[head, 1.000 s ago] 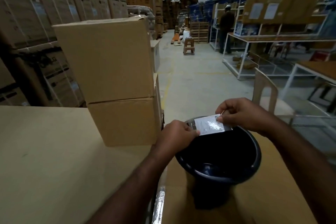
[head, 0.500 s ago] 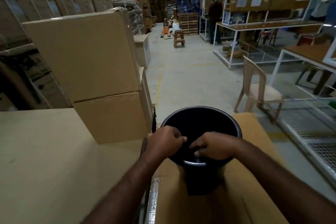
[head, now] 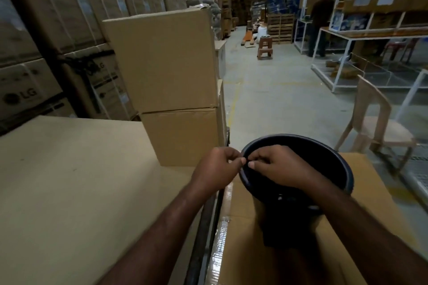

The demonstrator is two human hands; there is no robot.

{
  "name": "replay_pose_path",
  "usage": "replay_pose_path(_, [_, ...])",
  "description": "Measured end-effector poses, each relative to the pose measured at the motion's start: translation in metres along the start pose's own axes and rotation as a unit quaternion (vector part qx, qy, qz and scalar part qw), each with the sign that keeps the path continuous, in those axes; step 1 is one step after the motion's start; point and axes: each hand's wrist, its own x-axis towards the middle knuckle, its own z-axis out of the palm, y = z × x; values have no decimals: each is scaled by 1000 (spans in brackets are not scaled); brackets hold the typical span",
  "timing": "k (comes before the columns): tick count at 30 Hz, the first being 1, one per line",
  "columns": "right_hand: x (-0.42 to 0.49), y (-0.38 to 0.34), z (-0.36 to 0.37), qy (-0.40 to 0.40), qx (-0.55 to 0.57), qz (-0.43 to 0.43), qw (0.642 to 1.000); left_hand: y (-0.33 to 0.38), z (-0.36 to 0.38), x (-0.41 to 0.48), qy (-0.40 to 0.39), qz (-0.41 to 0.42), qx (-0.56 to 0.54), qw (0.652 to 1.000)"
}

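Note:
A black plastic bucket stands upright on a taped cardboard box in front of me. My left hand is at the bucket's left rim with curled fingers, its thumb tip on the rim's outer edge. Just inside that rim, over the bucket's mouth, is my right hand, also curled, its thumb almost meeting the left thumb. Both hands pinch at the same spot on the rim. Anything small between the fingertips is hidden. No white slip of paper is in view.
A wide flat carton top lies to my left, with two stacked brown boxes behind it. Tall strapped cartons line the left wall. A beige chair, white racks and a standing person are on the right across the concrete aisle.
One second ago both hands held a white paper slip above the bucket. They then dropped into the bucket's mouth, and now pinch at its left rim. The slip is gone from view.

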Motion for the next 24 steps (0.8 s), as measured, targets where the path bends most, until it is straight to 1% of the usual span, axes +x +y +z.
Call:
replay_pose_path(3, [14, -26, 15, 11, 34, -40, 999, -18, -31, -17, 30, -12, 7, 999])
replay_pose_path(7, [34, -86, 40, 14, 89, -104, 990, -39, -86, -56, 111, -62, 33, 991])
replay_pose_path(10, [45, -145, 66, -15, 140, -158, 977, -53, -138, -101, 187, -119, 35, 974])
replay_pose_path(12, [47, -188, 88, -41, 169, -200, 964, -62, -173, -142, 244, -153, 30, 957])
replay_pose_path(15, [35, -261, 125, -97, 185, -267, 941, -72, -221, -222, 343, -206, 33, 916])
replay_pose_path(17, [15, -312, 149, -136, 181, -316, 921, -74, -246, -283, 408, -236, 42, 881])
replay_pose_path(21, [-45, -405, 193, -210, 173, -413, 869, -62, -274, -407, 513, -286, 57, 807])
replay_pose_path(24, [-103, -464, 214, -253, 182, -473, 824, -35, -287, -493, 570, -313, 74, 756])
